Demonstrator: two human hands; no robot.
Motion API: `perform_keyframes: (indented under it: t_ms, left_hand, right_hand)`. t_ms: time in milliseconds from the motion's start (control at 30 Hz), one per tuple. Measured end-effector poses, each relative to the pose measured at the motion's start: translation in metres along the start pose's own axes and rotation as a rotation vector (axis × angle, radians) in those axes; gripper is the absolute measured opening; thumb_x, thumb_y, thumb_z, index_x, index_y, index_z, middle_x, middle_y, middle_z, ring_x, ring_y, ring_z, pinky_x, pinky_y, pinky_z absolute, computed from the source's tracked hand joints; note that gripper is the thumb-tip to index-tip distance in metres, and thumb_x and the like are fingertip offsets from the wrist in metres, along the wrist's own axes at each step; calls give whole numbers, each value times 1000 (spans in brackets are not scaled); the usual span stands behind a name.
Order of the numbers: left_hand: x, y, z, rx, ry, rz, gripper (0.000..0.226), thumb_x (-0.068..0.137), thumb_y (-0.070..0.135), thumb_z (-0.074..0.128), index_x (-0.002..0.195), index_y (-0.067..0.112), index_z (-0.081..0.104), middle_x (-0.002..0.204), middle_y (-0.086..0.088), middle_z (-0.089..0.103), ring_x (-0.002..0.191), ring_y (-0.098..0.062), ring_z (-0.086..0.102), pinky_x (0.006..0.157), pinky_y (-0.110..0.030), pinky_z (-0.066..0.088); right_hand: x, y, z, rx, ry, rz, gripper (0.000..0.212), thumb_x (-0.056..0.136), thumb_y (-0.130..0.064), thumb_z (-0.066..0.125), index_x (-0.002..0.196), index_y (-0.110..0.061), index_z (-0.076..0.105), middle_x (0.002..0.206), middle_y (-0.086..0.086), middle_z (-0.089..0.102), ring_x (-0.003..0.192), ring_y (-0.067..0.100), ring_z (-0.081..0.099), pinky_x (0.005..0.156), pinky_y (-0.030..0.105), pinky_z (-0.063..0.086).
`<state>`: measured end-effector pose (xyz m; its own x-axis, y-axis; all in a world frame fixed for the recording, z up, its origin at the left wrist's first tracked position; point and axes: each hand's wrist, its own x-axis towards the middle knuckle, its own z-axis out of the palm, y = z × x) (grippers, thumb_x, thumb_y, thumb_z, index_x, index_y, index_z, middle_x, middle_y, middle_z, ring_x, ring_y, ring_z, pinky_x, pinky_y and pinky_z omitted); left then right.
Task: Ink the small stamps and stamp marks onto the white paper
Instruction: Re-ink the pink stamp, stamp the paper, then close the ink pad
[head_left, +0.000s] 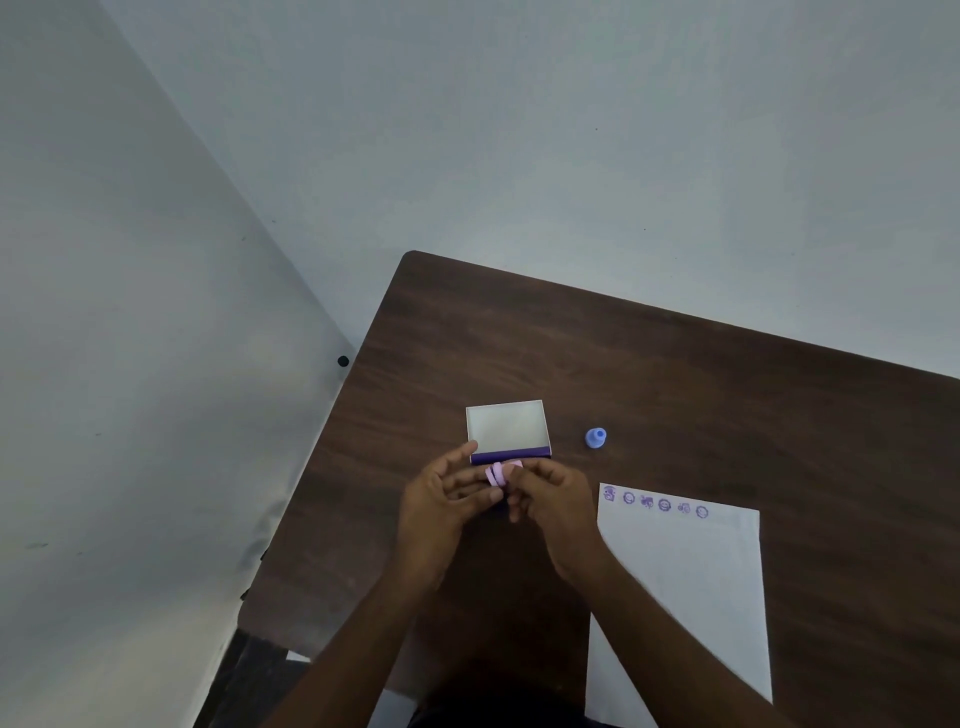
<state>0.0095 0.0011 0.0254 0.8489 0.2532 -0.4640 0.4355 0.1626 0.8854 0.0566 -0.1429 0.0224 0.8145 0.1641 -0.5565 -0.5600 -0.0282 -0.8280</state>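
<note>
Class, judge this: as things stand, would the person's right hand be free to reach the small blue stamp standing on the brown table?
Probably not at once: the right hand pinches a pink stamp, though bare table leaves the way to the blue stamp open.

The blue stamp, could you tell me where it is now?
The blue stamp stands alone on the table, right of the open ink box, beyond the paper.
</note>
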Motion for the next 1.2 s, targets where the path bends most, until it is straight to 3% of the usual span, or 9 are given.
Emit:
perform_keyframes:
  t_ms: [100, 200, 333, 533, 767, 900, 1067, 1200]
  left_hand:
    - [-1, 2, 1, -37, 22, 12, 42, 74, -1, 77, 114, 9, 68, 95, -1, 78, 91, -19, 74, 73, -20, 57]
    - [-2, 2, 2, 9, 12, 43, 29, 78, 3, 76, 105, 15, 74, 94, 2, 78, 91, -16, 74, 71, -17, 56]
    - [-3, 6, 2, 62, 16, 75, 29, 81, 6, 74, 108, 15, 74, 97, 7, 77, 94, -12, 72, 75, -17, 55]
    - [-5, 12, 5, 172, 57, 139, 34, 78, 5, 77, 106, 23, 72, 87, 28, 73, 86, 4, 70, 69, -7, 50]
    - [-2, 15, 8, 130, 48, 121, 33, 73, 3, 80, 105, 9, 72, 84, 12, 77, 80, -5, 73, 67, -11, 52]
    - [-1, 16, 10, 158, 14, 110, 28, 74, 3, 80, 100, 9, 73, 78, 18, 76, 76, 0, 72, 64, -8, 51]
    - [1, 17, 11, 161, 24, 114, 30, 74, 0, 78, 104, 2, 72, 90, -3, 77, 82, -12, 73, 69, -15, 54]
    - [3, 19, 10, 201, 11, 146, 33, 73, 1, 80, 105, 5, 72, 91, -3, 77, 82, -12, 73, 71, -16, 56]
  right_hand:
    - [0, -3, -1, 57, -29, -32, 12, 80, -29, 72, 84, -19, 77, 74, 18, 71, 57, 21, 57, 55, 29, 51]
    - [0, -3, -2, 64, -21, -9, 13, 77, -30, 74, 83, -19, 77, 75, 17, 71, 58, 22, 58, 56, 30, 52]
    - [2, 1, -3, 80, -1, 29, 12, 76, -30, 75, 82, -20, 77, 74, 13, 72, 60, 22, 60, 59, 32, 54]
    - [8, 7, -4, 260, 10, 149, 20, 86, -14, 66, 98, 1, 70, 78, 19, 69, 60, 22, 63, 53, 32, 52]
    - [12, 11, -4, 251, 29, 173, 15, 83, -15, 70, 93, -4, 71, 80, 17, 72, 61, 22, 65, 54, 32, 52]
    - [14, 9, -5, 251, 42, 180, 9, 82, -14, 71, 87, -7, 73, 78, 16, 73, 59, 21, 65, 53, 32, 53]
    - [11, 7, -4, 258, 10, 160, 7, 75, -18, 75, 78, -12, 76, 75, 13, 74, 60, 20, 67, 54, 31, 54]
    - [11, 4, -6, 282, -32, 156, 15, 73, -19, 76, 82, -8, 76, 76, 15, 73, 61, 21, 66, 52, 30, 53]
